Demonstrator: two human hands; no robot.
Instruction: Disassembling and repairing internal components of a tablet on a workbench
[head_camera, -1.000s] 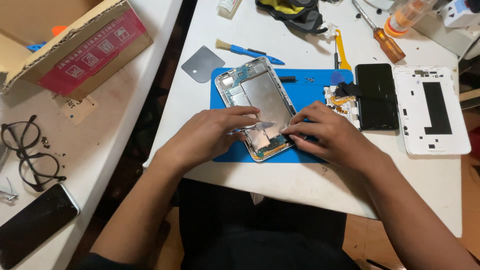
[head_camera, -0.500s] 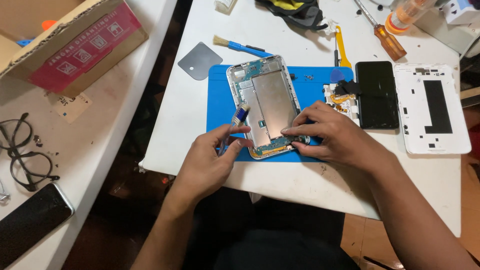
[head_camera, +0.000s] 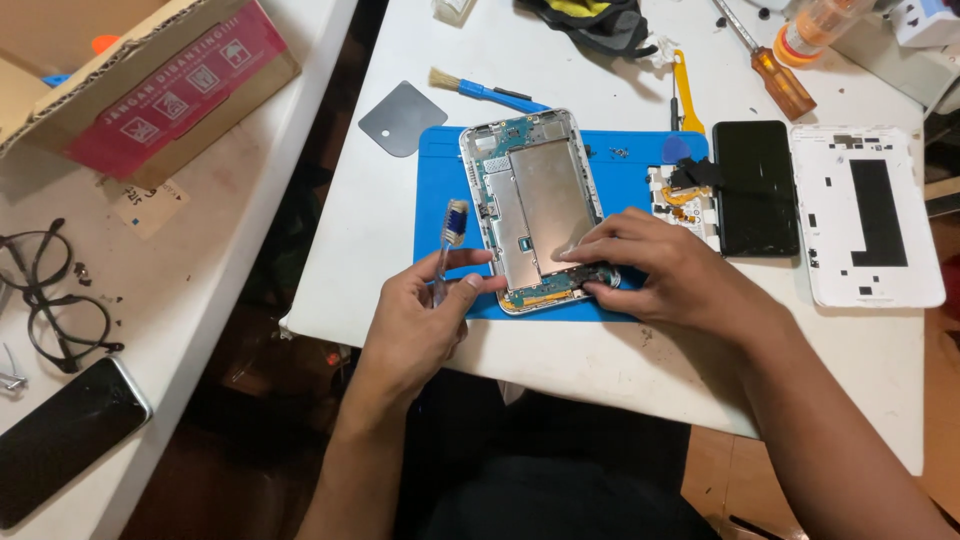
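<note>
The left hand (head_camera: 415, 325) closes its grip on a small clear toothbrush (head_camera: 447, 250), bristles up. Just right of it, the right hand (head_camera: 665, 275) presses its fingertips on the opened tablet (head_camera: 535, 205) lying on the blue mat (head_camera: 630, 170). Brush gently, I think, keeping the tablet pinned.

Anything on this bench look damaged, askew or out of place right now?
Nothing looks spilled or broken by accident. The opened tablet lies slightly tilted on the blue mat; left hand holds a toothbrush, right hand presses its lower edge. Small specks lie beside the eyeglasses.
</note>
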